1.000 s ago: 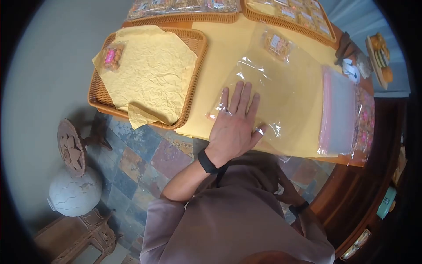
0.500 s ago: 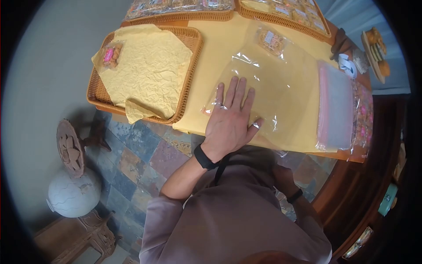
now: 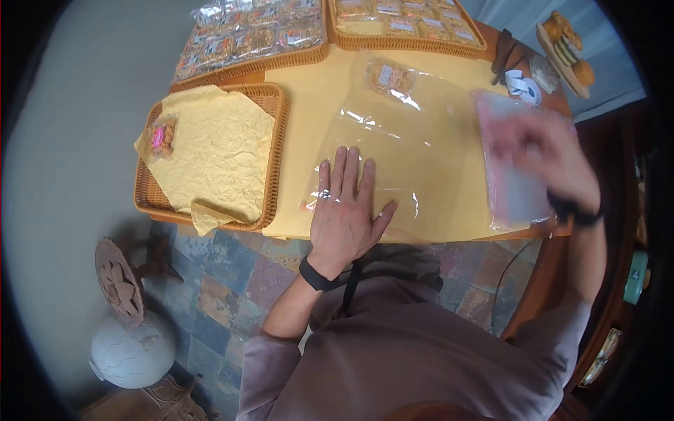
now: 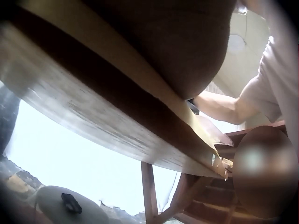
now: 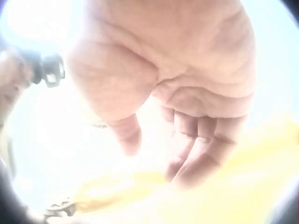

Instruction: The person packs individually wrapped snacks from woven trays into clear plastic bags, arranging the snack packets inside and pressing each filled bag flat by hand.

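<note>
My left hand (image 3: 344, 221) lies flat, fingers spread, on a large clear plastic bag (image 3: 414, 151) over the yellow paper (image 3: 302, 116) covering the table. At the bag's far end is a small labelled snack packet (image 3: 391, 78). Blurred in the head view, my right hand (image 3: 537, 144) is over a stack of pink-edged clear plastic bags (image 3: 516, 196) at the table's right side. Seen from the right wrist, its fingers (image 5: 205, 144) bend loosely and nothing shows between them and the thumb. The left wrist view mostly catches the table edge (image 4: 117, 84) from below.
At left stands a wicker tray (image 3: 279, 140) lined with crumpled paper, holding one nut packet (image 3: 163, 137). Two more wicker trays of packets (image 3: 253, 42) line the back. A tape roll (image 3: 523, 88) and a wooden board of breads (image 3: 565, 59) are at the back right.
My right hand has come up from beside my body to over the bag stack. The left hand stays flat on the clear bag. The head view has shifted, showing more of the back trays.
</note>
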Motion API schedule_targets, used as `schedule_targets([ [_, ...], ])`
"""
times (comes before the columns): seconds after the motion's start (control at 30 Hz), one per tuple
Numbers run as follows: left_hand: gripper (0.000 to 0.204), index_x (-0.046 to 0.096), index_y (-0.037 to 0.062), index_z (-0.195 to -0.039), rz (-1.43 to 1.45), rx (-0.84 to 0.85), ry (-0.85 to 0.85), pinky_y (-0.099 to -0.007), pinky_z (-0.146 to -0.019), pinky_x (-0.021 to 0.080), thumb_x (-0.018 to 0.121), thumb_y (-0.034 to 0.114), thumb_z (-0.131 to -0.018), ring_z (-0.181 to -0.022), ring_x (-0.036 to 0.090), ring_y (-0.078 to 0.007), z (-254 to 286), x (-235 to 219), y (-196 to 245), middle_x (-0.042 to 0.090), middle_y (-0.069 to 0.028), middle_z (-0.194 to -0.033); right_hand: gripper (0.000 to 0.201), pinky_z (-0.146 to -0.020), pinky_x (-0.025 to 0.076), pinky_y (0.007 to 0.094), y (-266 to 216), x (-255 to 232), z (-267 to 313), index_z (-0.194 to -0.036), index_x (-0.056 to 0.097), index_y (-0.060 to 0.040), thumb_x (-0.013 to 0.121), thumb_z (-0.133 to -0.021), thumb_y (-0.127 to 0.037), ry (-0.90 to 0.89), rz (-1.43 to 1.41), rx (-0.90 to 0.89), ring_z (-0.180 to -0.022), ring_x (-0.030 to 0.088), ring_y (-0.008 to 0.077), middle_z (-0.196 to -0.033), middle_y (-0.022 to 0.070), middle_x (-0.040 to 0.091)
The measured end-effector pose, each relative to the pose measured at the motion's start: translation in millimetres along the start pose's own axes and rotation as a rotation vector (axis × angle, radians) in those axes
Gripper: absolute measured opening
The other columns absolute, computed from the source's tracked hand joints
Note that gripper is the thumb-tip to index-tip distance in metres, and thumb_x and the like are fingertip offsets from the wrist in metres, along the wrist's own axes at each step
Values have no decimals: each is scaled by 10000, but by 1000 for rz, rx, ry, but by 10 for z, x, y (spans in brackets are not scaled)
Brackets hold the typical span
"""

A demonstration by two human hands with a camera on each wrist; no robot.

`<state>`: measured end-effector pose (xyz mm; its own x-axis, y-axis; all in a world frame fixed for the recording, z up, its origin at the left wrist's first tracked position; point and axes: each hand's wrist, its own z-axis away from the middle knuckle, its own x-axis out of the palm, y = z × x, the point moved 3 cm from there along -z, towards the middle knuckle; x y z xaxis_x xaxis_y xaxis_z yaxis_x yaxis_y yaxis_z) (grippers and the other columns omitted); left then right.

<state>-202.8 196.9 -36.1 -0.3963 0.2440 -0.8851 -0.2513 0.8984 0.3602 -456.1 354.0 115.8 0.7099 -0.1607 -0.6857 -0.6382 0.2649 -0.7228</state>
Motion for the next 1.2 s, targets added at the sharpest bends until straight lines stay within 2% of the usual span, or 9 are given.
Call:
schedule_targets([
  [0.2,684,520,-44,-1422,-21,3,10,-572,-1227,246,667,428,-949,-1466,366,-452,-12,-8,9,436,-300,-1520,423,-725,545,387,370,-306,-1893,-992,704,53,691,-905,-361,236,497,-32,-808,706,243,-845,163,722],
  [0.37,681,521,-47,-1419,7,-9,1,-565,-1226,256,667,420,-946,-1472,358,-455,-14,-11,2,431,-302,-1521,626,-885,554,478,540,138,-2547,-1135,709,45,645,-886,-526,282,740,277,-1028,719,385,-1102,273,730],
  [0.7,585,582,-52,-1340,47,28,74,-561,-1196,333,704,341,-924,-1429,418,-452,27,-12,-1,508,-283,-1448,563,-940,558,451,811,140,-2795,-1169,729,-31,628,-901,-517,291,709,375,-1093,716,305,-1140,139,745],
  [0.73,548,602,-51,-1311,68,44,106,-556,-1184,354,714,313,-917,-1410,442,-449,35,-12,-8,535,-274,-1416,505,-959,540,469,871,114,-2821,-1132,733,10,637,-935,-445,387,830,130,-1102,707,328,-1109,190,743],
  [0.77,511,622,-50,-1283,90,54,134,-552,-1172,376,724,284,-910,-1390,466,-446,60,-12,-6,563,-266,-1384,451,-979,523,488,879,155,-2809,-1096,737,51,647,-970,-373,475,939,-122,-1112,698,351,-1078,242,742],
  [0.8,511,622,-50,-1283,92,44,129,-552,-1172,376,724,284,-910,-1390,466,-446,79,-2,-13,563,-266,-1384,369,-850,575,411,337,89,-2391,-1104,735,24,666,-969,-313,518,625,236,-982,725,315,-1039,198,752],
  [0.97,375,609,-86,-1264,172,126,139,-541,-1180,371,630,147,-971,-1373,479,-457,124,38,76,581,-280,-1348,457,-854,552,329,243,-64,-1946,-1279,666,22,665,-974,-318,301,-193,-82,-999,673,197,-1224,123,719],
  [1.1,325,600,-103,-1258,338,118,165,-525,-1169,393,581,52,-972,-1330,506,-487,165,-11,227,594,-278,-1340,372,-938,533,365,-197,-43,-1203,-1218,644,42,670,-969,-232,200,-93,92,-1081,646,232,-1222,119,689],
  [1.2,343,580,-109,-1302,746,-98,110,-470,-1134,443,523,-5,-981,-1324,553,-419,180,-80,228,601,-247,-1386,392,-823,561,325,-317,455,-531,-1280,633,-26,655,-934,-209,76,-273,-85,-957,681,141,-1035,22,689],
])
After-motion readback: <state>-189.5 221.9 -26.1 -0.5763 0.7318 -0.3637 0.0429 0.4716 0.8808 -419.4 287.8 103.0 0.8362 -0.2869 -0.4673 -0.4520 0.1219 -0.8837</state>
